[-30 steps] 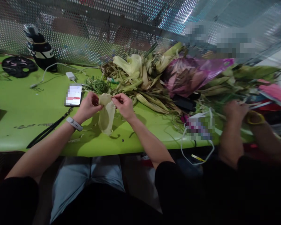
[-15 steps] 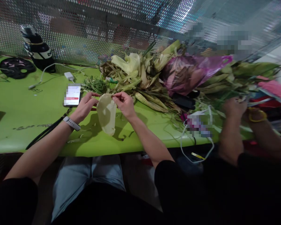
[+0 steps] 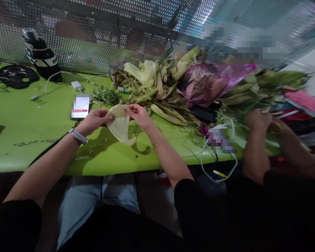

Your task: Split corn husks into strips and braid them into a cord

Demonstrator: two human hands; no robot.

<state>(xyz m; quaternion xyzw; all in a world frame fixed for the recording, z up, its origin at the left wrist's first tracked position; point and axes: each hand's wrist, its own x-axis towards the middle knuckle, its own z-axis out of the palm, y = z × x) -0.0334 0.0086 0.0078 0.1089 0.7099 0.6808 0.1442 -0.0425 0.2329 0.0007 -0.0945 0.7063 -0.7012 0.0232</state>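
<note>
A pale, thin corn husk (image 3: 120, 126) hangs between my two hands above the green table (image 3: 94, 164). My left hand (image 3: 97, 119) pinches its left edge between thumb and fingers. At the husk's upper right edge, my right hand (image 3: 138, 113) is closed on it. The lower end of the husk hangs free and curls to the right. Just behind my hands lies a small heap of thin green strips (image 3: 106, 95). Beyond it is a big pile of corn husks (image 3: 157, 82), some pale, others dry and brownish.
A phone (image 3: 80, 106) lies left of my hands, with a white charger (image 3: 76, 85) behind it. Farther left are a dark bottle (image 3: 43, 57) and a black mask (image 3: 18, 76). A purple plastic bag (image 3: 202, 84) sits among the husks. Another person's hands (image 3: 258, 120) work at the right.
My left hand has moved onto the husk's left side and grips it there. The husk has turned, its lower end swinging to the right. The neighbour's hands have shifted slightly.
</note>
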